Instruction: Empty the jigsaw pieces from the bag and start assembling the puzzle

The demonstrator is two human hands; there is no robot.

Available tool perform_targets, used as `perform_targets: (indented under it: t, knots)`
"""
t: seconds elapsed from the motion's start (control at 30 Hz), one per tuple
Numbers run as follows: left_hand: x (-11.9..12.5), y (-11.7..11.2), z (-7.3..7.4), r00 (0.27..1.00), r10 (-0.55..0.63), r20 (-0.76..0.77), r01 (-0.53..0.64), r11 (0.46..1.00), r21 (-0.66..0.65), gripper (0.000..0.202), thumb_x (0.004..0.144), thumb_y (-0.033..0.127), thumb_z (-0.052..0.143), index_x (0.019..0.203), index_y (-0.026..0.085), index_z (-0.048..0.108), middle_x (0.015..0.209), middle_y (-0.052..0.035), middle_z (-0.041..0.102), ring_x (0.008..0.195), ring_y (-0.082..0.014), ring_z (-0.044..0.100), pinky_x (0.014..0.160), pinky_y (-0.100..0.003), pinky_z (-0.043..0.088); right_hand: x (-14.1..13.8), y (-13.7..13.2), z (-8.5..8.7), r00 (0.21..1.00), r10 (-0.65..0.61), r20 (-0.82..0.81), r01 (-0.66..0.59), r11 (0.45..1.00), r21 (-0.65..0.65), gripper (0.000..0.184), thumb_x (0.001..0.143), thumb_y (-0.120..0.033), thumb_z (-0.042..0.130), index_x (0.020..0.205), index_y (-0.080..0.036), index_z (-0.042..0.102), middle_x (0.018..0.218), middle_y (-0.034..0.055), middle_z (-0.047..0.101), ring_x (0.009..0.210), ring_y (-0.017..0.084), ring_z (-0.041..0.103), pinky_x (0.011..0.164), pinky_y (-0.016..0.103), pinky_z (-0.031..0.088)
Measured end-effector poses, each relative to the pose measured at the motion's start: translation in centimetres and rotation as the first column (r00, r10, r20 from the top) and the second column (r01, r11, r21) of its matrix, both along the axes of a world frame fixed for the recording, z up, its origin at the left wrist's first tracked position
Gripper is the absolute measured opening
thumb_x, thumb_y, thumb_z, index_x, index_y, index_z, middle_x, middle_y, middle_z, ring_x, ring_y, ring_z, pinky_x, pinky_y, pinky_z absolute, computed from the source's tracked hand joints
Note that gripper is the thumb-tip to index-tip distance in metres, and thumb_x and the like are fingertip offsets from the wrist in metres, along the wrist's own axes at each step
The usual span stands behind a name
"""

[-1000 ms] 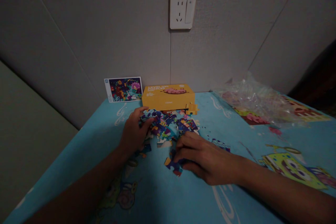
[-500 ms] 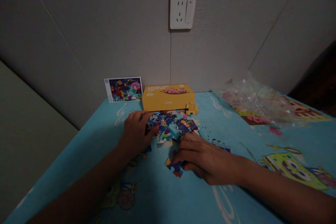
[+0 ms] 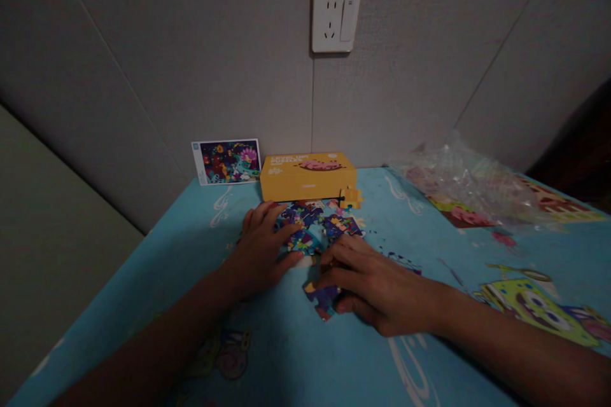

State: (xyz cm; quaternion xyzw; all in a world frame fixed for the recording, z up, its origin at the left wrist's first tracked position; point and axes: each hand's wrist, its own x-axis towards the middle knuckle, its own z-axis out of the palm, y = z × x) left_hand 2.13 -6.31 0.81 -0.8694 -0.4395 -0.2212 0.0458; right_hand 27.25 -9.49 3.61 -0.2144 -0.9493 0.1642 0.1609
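A partly joined jigsaw cluster point(image 3: 315, 224) in dark blue, purple and teal lies on the light blue cartoon tablecloth point(image 3: 296, 356). My left hand point(image 3: 262, 248) lies flat on the cluster's left part, fingers spread and pressing down. My right hand point(image 3: 367, 280) rests on the cloth just right of it, fingers stretched toward the cluster's lower edge. A loose group of pieces point(image 3: 323, 297) peeks out under the right hand's fingers. Neither hand grips anything.
A yellow puzzle box point(image 3: 308, 176) stands against the wall behind the cluster, with a small yellow piece point(image 3: 352, 198) by its right corner. A picture card point(image 3: 226, 161) leans on the wall at left. Crumpled clear plastic point(image 3: 458, 186) lies at back right. A wall socket point(image 3: 335, 18) is above.
My left hand has slid right, let go of the cluster's raised edge and flattened onto the pieces. My right hand has shifted slightly up toward the cluster.
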Motion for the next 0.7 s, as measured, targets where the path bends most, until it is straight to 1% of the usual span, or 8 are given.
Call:
perform_targets:
  t: [0.13, 0.27, 0.33, 0.4, 0.5, 0.57, 0.63, 0.7]
  knots:
    - [0.1, -0.2, 0.2, 1.0, -0.003, 0.002, 0.003, 1.0, -0.009, 0.038, 0.081, 0.036, 0.065, 0.117, 0.023, 0.066, 0.138, -0.0141, 0.046, 0.134, -0.0373, 0.031, 0.111, -0.06, 0.027, 0.0, 0.7, -0.3, 0.993, -0.118, -0.014, 0.119, 0.988, 0.101, 0.027, 0.095, -0.035, 0.053, 0.113, -0.02, 0.066, 0.11, 0.0103, 0.06, 0.103, 0.025, 0.049, 0.094, 0.045, 0.038]
    - [0.2, -0.5, 0.6, 1.0, -0.009, -0.012, 0.008, 0.999, -0.051, 0.04, 0.076, 0.027, 0.064, 0.116, 0.023, 0.066, 0.14, -0.0128, 0.044, 0.136, -0.0371, 0.029, 0.113, -0.06, 0.025, 0.4, 1.7, -0.5, 0.959, -0.284, -0.009, 0.281, 0.944, 0.173, 0.027, 0.096, -0.029, 0.05, 0.116, -0.019, 0.067, 0.113, 0.0115, 0.062, 0.106, 0.026, 0.049, 0.094, 0.046, 0.041]
    - [0.2, -0.6, 0.8, 1.0, -0.026, -0.009, 0.025, 0.997, -0.07, 0.041, 0.074, 0.021, 0.063, 0.115, 0.026, 0.066, 0.141, -0.011, 0.044, 0.137, -0.0367, 0.028, 0.113, -0.061, 0.023, 0.6, 2.0, -0.7, 0.942, -0.336, -0.023, 0.334, 0.922, 0.195, 0.028, 0.096, -0.024, 0.048, 0.116, -0.019, 0.067, 0.118, 0.0131, 0.061, 0.109, 0.027, 0.05, 0.093, 0.047, 0.042]
    - [0.1, -0.7, 0.9, 0.999, -0.045, -0.003, 0.045, 0.996, -0.078, 0.044, 0.072, 0.016, 0.061, 0.113, 0.027, 0.067, 0.143, -0.009, 0.042, 0.138, -0.0361, 0.027, 0.114, -0.061, 0.021, 0.7, 2.0, -0.8, 0.939, -0.343, -0.026, 0.341, 0.917, 0.206, 0.03, 0.096, -0.024, 0.048, 0.12, -0.021, 0.066, 0.127, 0.014, 0.057, 0.114, 0.029, 0.049, 0.094, 0.049, 0.043]
    - [0.0, -0.7, 0.9, 0.998, -0.067, -0.004, 0.066, 0.995, -0.074, 0.046, 0.069, 0.014, 0.06, 0.113, 0.027, 0.066, 0.145, -0.0084, 0.041, 0.139, -0.0363, 0.026, 0.115, -0.061, 0.02, 0.7, 1.8, -1.1, 0.945, -0.327, 0.002, 0.32, 0.926, 0.2, 0.036, 0.094, -0.039, 0.055, 0.125, -0.025, 0.064, 0.137, 0.015, 0.051, 0.122, 0.033, 0.046, 0.096, 0.054, 0.042]
    - [-0.1, -0.7, 0.8, 0.998, -0.056, -0.014, 0.055, 0.996, -0.068, 0.049, 0.069, 0.017, 0.061, 0.118, 0.024, 0.064, 0.144, -0.011, 0.041, 0.139, -0.0374, 0.025, 0.114, -0.061, 0.02, 0.6, 1.8, -1.3, 0.934, -0.357, 0.003, 0.35, 0.916, 0.195, 0.046, 0.09, -0.046, 0.059, 0.129, -0.022, 0.06, 0.137, 0.017, 0.052, 0.124, 0.035, 0.046, 0.096, 0.056, 0.043]
    - [-0.2, -0.6, 0.7, 0.999, -0.033, -0.023, 0.031, 0.998, -0.061, 0.05, 0.073, 0.021, 0.062, 0.122, 0.021, 0.062, 0.143, -0.014, 0.042, 0.139, -0.0382, 0.025, 0.114, -0.062, 0.021, 0.6, 1.9, -1.4, 0.914, -0.405, -0.014, 0.4, 0.896, 0.195, 0.049, 0.09, -0.043, 0.06, 0.131, -0.017, 0.058, 0.134, 0.0178, 0.056, 0.121, 0.034, 0.049, 0.096, 0.056, 0.044]
    - [-0.2, -0.6, 0.6, 1.0, -0.021, -0.021, 0.019, 0.998, -0.062, 0.047, 0.076, 0.023, 0.061, 0.123, 0.022, 0.063, 0.144, -0.0141, 0.042, 0.138, -0.0379, 0.026, 0.113, -0.062, 0.021, 0.6, 2.2, -1.3, 0.902, -0.43, -0.034, 0.428, 0.884, 0.187, 0.044, 0.091, -0.038, 0.059, 0.13, -0.016, 0.058, 0.129, 0.0163, 0.061, 0.118, 0.032, 0.054, 0.096, 0.053, 0.045]
